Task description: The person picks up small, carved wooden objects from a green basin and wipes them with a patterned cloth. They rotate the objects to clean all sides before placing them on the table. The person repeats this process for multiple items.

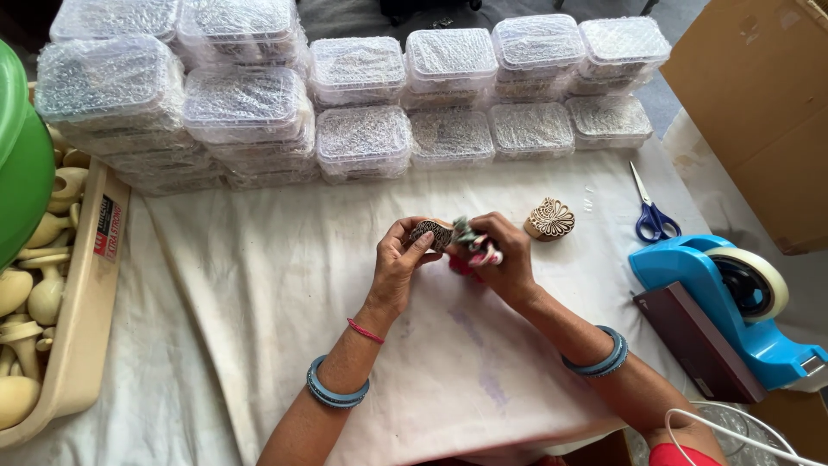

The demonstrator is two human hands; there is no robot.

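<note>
At the left edge of the frame a cream plastic tray (86, 319) holds pale wooden knobs (39, 298). In the middle, over the white cloth (259, 285), the left hand (398, 259) pinches a small carved brown wooden block (431, 231). The right hand (504, 259) presses a crumpled red and grey rag (473, 246) onto it. It looks like the wiping step, and the next move needs a slow turn of the block. To the right sit a second carved round wooden block (549, 218), blue-handled scissors (653, 216) and a blue tape holder (733, 302).
</note>
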